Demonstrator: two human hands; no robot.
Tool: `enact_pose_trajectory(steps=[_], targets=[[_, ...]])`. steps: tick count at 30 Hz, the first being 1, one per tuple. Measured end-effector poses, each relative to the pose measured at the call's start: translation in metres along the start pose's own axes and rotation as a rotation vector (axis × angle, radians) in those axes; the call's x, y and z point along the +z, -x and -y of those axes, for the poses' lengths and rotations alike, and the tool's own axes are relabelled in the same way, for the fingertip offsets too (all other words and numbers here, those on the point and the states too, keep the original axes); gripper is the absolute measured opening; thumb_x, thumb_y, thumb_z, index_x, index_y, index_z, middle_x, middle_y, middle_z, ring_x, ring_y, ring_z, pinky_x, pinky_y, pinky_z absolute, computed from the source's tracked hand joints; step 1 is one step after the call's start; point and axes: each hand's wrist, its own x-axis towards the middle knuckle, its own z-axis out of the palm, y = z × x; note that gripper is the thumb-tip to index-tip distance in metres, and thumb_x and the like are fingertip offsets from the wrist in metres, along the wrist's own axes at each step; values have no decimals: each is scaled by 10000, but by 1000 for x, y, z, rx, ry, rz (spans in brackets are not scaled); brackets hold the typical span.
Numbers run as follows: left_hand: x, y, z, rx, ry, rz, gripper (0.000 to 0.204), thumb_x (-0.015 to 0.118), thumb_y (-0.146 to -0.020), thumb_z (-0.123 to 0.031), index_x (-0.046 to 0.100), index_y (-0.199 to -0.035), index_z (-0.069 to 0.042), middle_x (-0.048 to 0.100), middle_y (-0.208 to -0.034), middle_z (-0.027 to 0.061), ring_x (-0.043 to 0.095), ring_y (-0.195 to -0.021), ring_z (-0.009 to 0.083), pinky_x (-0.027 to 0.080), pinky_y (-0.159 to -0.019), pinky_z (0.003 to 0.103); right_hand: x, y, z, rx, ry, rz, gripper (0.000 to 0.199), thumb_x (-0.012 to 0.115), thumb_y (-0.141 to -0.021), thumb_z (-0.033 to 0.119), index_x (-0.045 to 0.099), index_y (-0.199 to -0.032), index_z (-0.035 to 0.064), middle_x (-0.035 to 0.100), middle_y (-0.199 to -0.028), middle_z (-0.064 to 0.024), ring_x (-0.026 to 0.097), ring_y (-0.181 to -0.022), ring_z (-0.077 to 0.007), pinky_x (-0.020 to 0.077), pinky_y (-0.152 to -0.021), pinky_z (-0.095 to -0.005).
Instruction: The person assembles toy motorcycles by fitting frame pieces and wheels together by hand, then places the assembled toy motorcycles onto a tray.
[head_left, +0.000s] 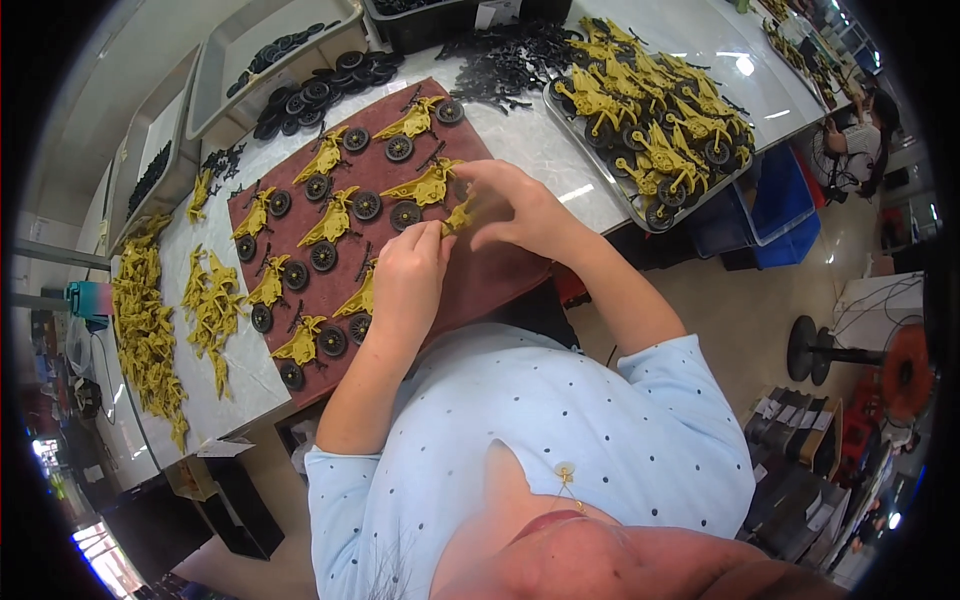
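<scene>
My left hand pinches a small yellow toy motorcycle part over the right side of a dark red mat. Beside that part, my right hand has its thumb and forefinger curved and apart; whether a fingertip touches the part is not clear. On the mat, yellow toy motorcycles lie in rows, with black wheels and thin black pieces next to their bodies. The nearest toy motorcycle lies just beyond my fingertips. My left hand partly covers another yellow body.
A tray heaped with yellow and black toy motorcycles stands at the right. Loose black wheels, small black parts and grey bins lie at the back. Yellow parts are piled at the left. A blue crate sits below the table.
</scene>
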Motion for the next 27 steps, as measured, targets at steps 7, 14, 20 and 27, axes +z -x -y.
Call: enact_pose_trajectory(steps=[7,14,20,27], targets=[[-18,8,-14,-72,200,-122,240,709,-786,-85,603,-980,10,650,-901,124,620,-804,320,485,-721,390,6,13,0,182,-361,154,415,656,-769,-97,552,-1158,3,631,-1085,-63,621,-984,-157,513,-883,-312],[-31,15,-17,-83,180,-127,213,712,-740,-45,618,-928,-7,639,-840,95,603,-771,278,441,-693,387,26,32,13,61,-338,55,285,668,-859,5,532,-1108,-6,598,-1059,-77,605,-981,-136,521,-815,-264],[-35,16,-15,-49,83,-100,256,747,-693,-39,644,-927,-25,650,-840,74,610,-740,256,421,-731,367,38,43,6,-59,-345,-66,276,647,-892,47,488,-1115,7,567,-1092,-97,581,-986,-135,499,-827,-249],[-41,23,-28,-330,639,-157,331,778,-696,26,655,-1003,12,691,-1003,120,664,-846,205,510,-809,308,38,41,7,-120,-638,-134,346,658,-902,173,466,-1152,31,568,-1106,-124,569,-1002,-184,466,-885,-312]])
